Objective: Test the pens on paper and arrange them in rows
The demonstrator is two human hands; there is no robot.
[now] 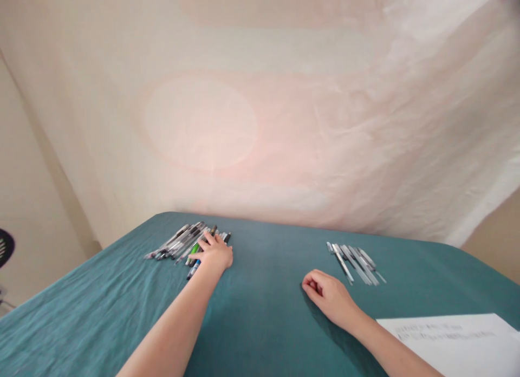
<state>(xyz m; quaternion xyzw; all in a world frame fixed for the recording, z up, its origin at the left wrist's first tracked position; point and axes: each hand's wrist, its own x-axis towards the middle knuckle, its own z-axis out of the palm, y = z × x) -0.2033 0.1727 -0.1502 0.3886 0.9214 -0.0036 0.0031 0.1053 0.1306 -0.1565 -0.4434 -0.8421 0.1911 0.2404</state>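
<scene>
At the table's left, my left hand [214, 253] reaches over a pile of pens [179, 241] with its fingers spread. The palm covers some pens at the pile's right side. A green pen [194, 252] and a blue one [194, 268] show beside and under the fingers. Nearer the middle, my right hand [331, 297] rests by the tabletop with its fingers curled in, and nothing shows in it. Beyond that hand, to its upper right, several clear and white pens [357, 263] lie side by side.
A teal cloth [264, 312] covers the table. At the front right lies a white sheet of paper [455, 350] with lines of marks, partly behind my right forearm. A pale hanging sheet [284, 122] rises behind the table. A dark round object [5, 248] stands at the left edge.
</scene>
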